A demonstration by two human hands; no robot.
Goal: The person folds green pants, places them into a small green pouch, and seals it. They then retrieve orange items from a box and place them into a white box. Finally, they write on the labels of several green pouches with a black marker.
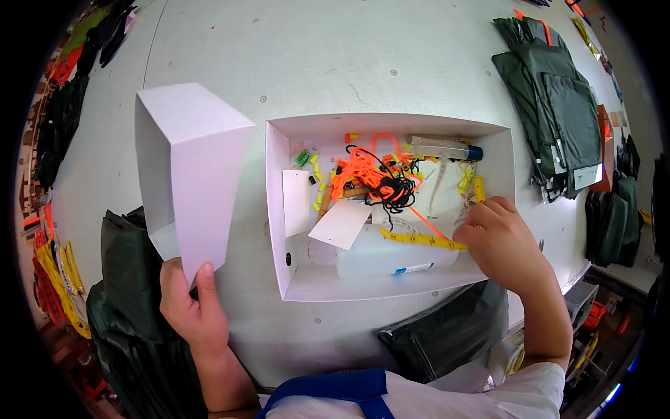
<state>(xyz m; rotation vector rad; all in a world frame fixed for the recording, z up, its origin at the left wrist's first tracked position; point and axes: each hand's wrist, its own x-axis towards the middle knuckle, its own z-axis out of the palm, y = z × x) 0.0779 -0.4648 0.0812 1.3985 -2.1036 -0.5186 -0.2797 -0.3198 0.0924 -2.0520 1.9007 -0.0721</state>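
Note:
My left hand point(188, 300) grips the lower edge of a white box lid point(209, 181), thumb on one side, tipped up on its side. Over the right end of an open white box point(391, 124), my right hand point(499, 234) is closed around a yellow measuring tape point(422, 239), whose printed strip runs out to the left. In the box lie tangled orange cord point(359, 171) and black cord point(396, 195), small yellow cord ends point(317, 177), white cards point(340, 223), a clear tube with a dark blue cap point(447, 148) and a translucent plastic bottle point(391, 258).
Folded dark green garments point(551, 105) are stacked at the far right of the grey table point(321, 63). More dark fabric point(132, 293) lies at the left, and a dark zipped piece point(447, 328) sits below the box. Colourful goods line the left side.

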